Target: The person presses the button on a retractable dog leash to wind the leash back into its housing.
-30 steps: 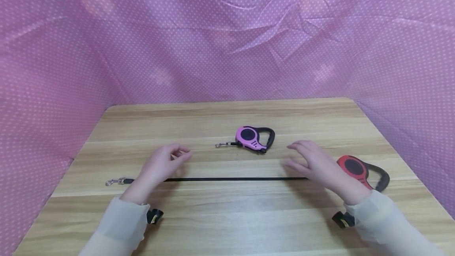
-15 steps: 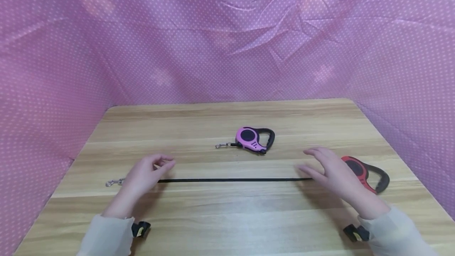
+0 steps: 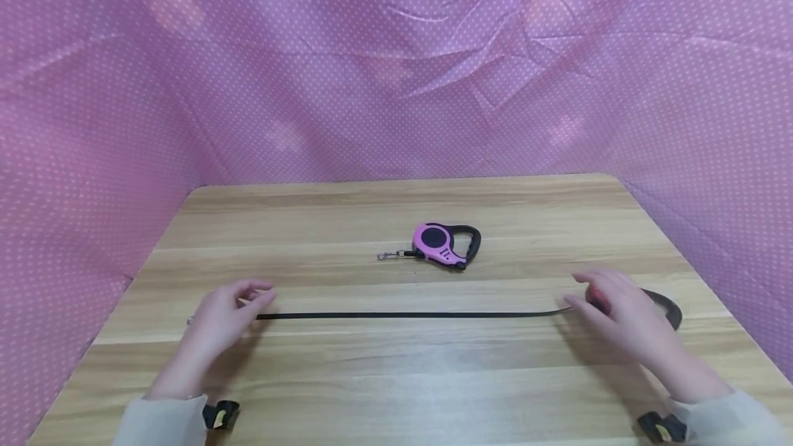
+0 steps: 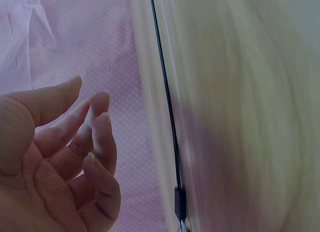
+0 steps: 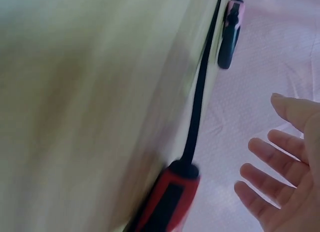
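Red-and-black plastic retractable leash (image 5: 169, 204) lies at three o'clock, its flat black strap (image 3: 396, 315) apparently already drawn out toward nine; the purple-and-black plastic leash (image 3: 435, 238) at one o'clock looks unextended. The left hand (image 3: 221, 314) is loosely curled, the right hand (image 3: 627, 312) spread; neither holds anything.

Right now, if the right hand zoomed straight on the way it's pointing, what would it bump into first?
Probably the pink leash, which lies ahead of the right hand on the table. The hand looks raised, but how high is unclear, so it might pass over.
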The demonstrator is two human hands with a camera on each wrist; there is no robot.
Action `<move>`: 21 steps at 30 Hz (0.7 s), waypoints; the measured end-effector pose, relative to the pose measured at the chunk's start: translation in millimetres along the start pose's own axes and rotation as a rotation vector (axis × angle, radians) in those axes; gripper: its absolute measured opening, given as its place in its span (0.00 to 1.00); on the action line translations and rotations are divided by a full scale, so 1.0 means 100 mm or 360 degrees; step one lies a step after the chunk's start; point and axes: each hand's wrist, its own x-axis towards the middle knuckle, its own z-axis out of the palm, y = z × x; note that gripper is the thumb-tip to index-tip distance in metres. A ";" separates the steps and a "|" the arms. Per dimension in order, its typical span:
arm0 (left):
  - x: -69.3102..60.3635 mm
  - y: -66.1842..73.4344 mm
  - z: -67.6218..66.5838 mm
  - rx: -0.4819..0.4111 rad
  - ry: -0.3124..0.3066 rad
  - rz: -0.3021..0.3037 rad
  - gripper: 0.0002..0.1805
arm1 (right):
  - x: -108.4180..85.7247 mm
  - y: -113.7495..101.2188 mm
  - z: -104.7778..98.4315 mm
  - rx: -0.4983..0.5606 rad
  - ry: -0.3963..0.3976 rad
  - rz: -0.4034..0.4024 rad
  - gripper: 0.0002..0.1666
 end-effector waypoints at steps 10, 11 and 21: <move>0.00 -0.15 -0.14 0.0022 0.0008 -0.0019 0.27 | -0.22 0.29 -0.04 -0.0043 0.0165 -0.0023 0.13; 0.00 -0.16 -0.15 0.0042 0.0016 -0.0007 0.27 | -0.24 0.31 -0.05 -0.0047 0.0160 -0.0012 0.13; 0.00 -0.31 -0.24 0.0149 -0.0019 -0.0040 0.29 | -0.39 0.49 -0.22 -0.0032 0.0041 0.0157 0.05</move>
